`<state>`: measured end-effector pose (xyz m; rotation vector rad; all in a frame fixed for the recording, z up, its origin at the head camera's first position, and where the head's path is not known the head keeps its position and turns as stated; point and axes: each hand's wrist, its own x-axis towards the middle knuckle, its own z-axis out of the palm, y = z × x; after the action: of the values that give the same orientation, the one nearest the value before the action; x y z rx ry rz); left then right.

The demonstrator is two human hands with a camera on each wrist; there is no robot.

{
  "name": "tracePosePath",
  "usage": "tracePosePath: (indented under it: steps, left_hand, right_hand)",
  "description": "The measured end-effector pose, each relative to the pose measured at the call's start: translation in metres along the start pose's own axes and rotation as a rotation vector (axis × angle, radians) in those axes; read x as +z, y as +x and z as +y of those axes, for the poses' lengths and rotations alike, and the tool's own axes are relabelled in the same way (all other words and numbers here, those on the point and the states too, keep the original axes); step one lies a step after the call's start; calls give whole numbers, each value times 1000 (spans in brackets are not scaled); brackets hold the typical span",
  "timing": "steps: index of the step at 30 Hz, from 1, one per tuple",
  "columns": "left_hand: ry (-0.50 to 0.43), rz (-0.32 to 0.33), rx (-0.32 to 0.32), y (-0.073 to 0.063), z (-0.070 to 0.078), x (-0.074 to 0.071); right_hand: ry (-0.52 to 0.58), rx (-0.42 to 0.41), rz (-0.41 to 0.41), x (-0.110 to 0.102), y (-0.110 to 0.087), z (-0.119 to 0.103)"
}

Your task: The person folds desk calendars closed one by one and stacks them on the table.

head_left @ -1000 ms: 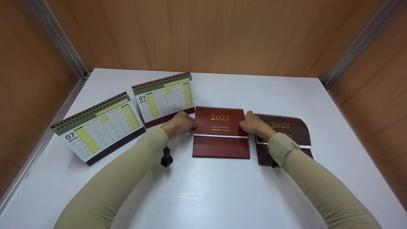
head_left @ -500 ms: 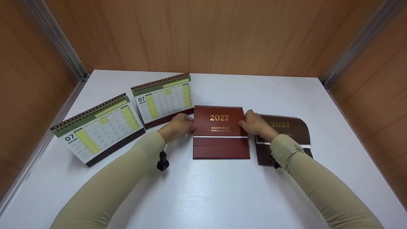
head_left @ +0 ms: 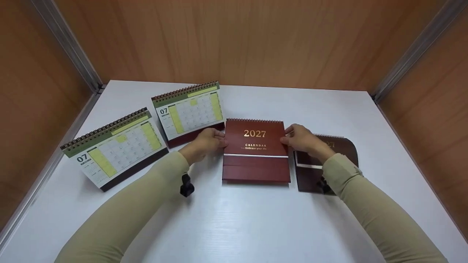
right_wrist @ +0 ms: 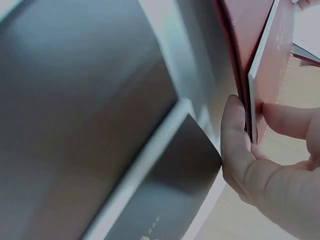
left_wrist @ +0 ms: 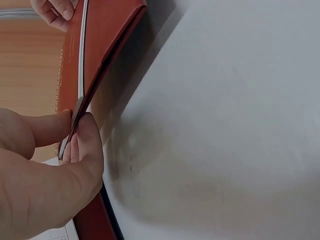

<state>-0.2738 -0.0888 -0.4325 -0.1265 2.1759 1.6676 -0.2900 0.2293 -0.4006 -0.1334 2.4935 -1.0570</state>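
A red desk calendar (head_left: 256, 146) with gold "2027" lettering and a spiral along its top is between my two hands. My left hand (head_left: 206, 144) pinches its left edge, thumb on the cover and fingers behind, as the left wrist view shows on the calendar (left_wrist: 107, 35). My right hand (head_left: 303, 138) pinches the opposite edge the same way; its thumb (right_wrist: 287, 120) presses the cover in the right wrist view. A shadow shows under the calendar's lower edge, which is lifted off the table. The right forearm partly hides a dark brown 2027 calendar (head_left: 309, 177).
Two calendars stand propped at the left, showing month 07: a front one (head_left: 117, 149) and a rear one (head_left: 190, 113), whose base is close to my left hand. The white table (head_left: 226, 219) is bounded by wooden panels (head_left: 234, 40) at the back and sides.
The red calendar has come up off the table, slightly toward the camera and to the right. My right hand has shifted right with it, covering more of the brown calendar.
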Motion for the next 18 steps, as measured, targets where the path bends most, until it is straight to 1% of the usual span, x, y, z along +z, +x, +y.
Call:
tracePosePath:
  steps: [5, 7, 13, 18]
  left_hand:
    - [-43, -40, -9, -4, 5, 3]
    - [-63, -55, -11, -6, 7, 5]
    - [-118, -112, 20, -8, 14, 12]
    - [-153, -122, 41, -7, 22, 21]
  right_hand:
    - [78, -1, -34, -15, -5, -4]
    - [86, -8, -41, -21, -8, -5]
    - [92, -10, -54, -33, -15, -4]
    - [103, 6, -44, -44, -21, -1]
